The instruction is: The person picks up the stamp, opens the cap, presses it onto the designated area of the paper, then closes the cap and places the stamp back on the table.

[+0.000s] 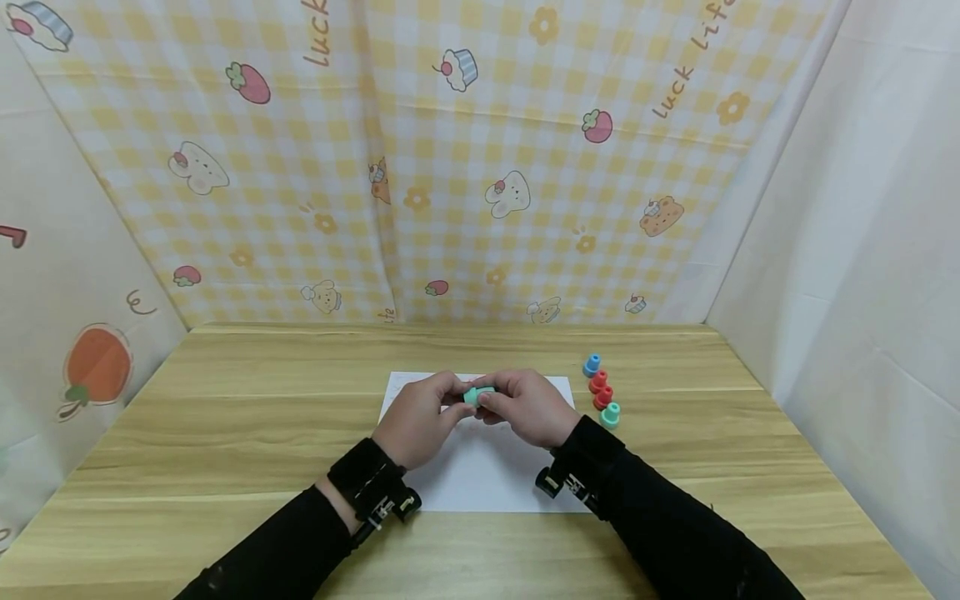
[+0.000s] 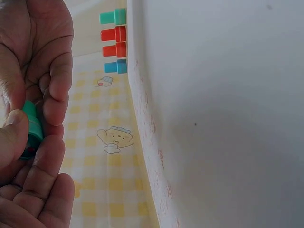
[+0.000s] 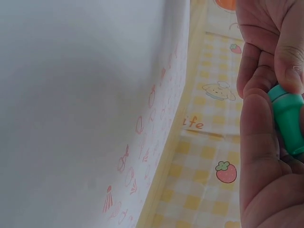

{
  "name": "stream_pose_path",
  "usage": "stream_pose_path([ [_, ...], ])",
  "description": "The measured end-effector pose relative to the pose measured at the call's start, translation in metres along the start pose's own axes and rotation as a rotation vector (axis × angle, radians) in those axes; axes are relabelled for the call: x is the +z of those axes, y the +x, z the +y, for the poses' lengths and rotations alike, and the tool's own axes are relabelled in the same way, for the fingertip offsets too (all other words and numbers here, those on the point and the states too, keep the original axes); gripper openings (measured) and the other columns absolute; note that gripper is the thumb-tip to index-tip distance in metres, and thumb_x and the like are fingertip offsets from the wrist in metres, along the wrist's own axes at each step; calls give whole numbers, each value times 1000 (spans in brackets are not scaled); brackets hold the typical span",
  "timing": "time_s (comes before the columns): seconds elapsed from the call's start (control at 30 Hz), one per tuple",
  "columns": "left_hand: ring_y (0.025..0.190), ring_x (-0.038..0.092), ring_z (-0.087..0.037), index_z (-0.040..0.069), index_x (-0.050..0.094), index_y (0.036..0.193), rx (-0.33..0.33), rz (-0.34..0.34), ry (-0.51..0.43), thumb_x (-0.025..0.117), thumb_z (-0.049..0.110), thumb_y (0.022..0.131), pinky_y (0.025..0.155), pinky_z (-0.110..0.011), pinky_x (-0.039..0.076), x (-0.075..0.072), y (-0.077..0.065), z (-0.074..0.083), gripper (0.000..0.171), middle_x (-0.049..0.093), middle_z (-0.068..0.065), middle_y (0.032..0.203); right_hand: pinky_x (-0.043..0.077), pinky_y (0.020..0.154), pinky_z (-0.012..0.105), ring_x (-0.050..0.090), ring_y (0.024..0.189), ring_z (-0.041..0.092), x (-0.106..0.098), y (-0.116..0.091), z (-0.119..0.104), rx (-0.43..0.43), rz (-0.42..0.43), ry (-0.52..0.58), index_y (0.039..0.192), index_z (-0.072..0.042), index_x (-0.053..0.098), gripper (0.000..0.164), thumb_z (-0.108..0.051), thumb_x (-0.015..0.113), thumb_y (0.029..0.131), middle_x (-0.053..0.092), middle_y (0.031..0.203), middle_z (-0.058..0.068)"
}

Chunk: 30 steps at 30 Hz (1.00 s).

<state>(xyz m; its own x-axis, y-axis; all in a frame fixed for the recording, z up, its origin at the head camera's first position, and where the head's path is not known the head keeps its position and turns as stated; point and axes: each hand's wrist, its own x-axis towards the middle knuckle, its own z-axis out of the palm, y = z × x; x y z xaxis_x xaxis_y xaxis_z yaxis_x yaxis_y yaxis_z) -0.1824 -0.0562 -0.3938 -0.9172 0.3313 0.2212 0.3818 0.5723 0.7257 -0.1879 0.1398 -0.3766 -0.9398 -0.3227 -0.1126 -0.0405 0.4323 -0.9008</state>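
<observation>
Above the paper, a green toy stamp (image 1: 480, 394) lies sideways between both hands. My left hand (image 1: 420, 418) holds it from the left with thumb and fingers. From the right, my right hand (image 1: 534, 408) pinches it as well. In the left wrist view, the wider end of the green stamp (image 2: 34, 126) has a dark opening with a spot of red inside. The right wrist view shows the stamp (image 3: 289, 118) across the curled fingers, a thumb on its wide end. Beneath the hands is a white sheet of paper (image 1: 495, 475), with red printed marks near its far edge.
Right of the paper stand a blue stamp (image 1: 592, 365), two red stamps (image 1: 600, 382) and another green stamp (image 1: 611, 415) in a row. They rest on a wood-grain table (image 1: 262, 417). A yellow checked cloth (image 1: 450, 167) hangs behind, with white cloth at both sides.
</observation>
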Motion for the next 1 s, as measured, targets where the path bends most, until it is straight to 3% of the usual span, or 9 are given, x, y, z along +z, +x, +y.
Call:
stream_pose_path([
  [0.4, 95, 74, -11, 13, 72, 105, -8, -8, -5, 79, 16, 95, 82, -36, 59, -1, 0, 0, 12, 80, 2, 101, 63, 92, 40, 77, 101, 31, 0, 0, 1, -9, -6, 8, 128, -4, 73, 26, -11, 63, 106, 80, 110, 10],
  [1.0, 90, 70, -9, 16, 71, 101, -8, -17, 24, 79, 17, 95, 77, -32, 54, 0, 1, -2, 10, 79, 3, 97, 64, 87, 32, 77, 101, 30, -1, -1, 4, -29, -12, 20, 127, -3, 73, 25, -10, 62, 106, 79, 113, 13],
])
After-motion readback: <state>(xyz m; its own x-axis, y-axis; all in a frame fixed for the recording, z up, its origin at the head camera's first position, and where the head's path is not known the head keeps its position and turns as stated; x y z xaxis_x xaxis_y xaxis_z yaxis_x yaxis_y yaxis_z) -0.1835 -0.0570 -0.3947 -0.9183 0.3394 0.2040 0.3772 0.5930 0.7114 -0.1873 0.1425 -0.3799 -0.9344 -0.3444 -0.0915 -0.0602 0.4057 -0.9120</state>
